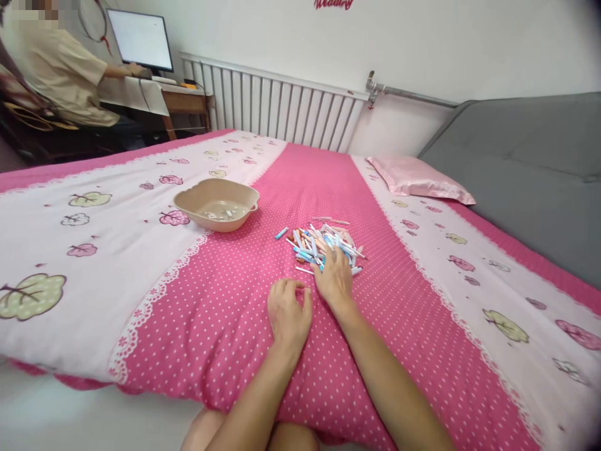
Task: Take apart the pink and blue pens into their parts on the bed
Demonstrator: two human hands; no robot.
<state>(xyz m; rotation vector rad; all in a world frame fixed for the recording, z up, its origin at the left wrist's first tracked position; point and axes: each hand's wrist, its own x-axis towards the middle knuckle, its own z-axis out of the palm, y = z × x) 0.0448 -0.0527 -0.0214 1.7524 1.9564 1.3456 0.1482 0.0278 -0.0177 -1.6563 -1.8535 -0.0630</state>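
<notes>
A loose heap of slender pen-like pieces (307,244), in blue, white, pink and brown, lies on the pink dotted bedspread (225,307). My right hand (335,279) reaches into the near side of this heap, its fingers apart and touching the pieces; no piece is plainly gripped. Just short of the heap, to the left, my left hand (288,313) rests on the bedspread. Its fingers are loosely bent, the thumb stands apart, and nothing shows in it. One short blue piece (281,233) lies apart at the heap's left, and a pinkish stick (331,220) lies behind it.
A beige basin (220,222) with several small pieces inside stands left of the heap. A pink pillow (420,178) lies against the grey headboard (521,156) at right. Beyond the bed are a white radiator (277,103) and a person (66,69) seated at a desk with a monitor (141,39).
</notes>
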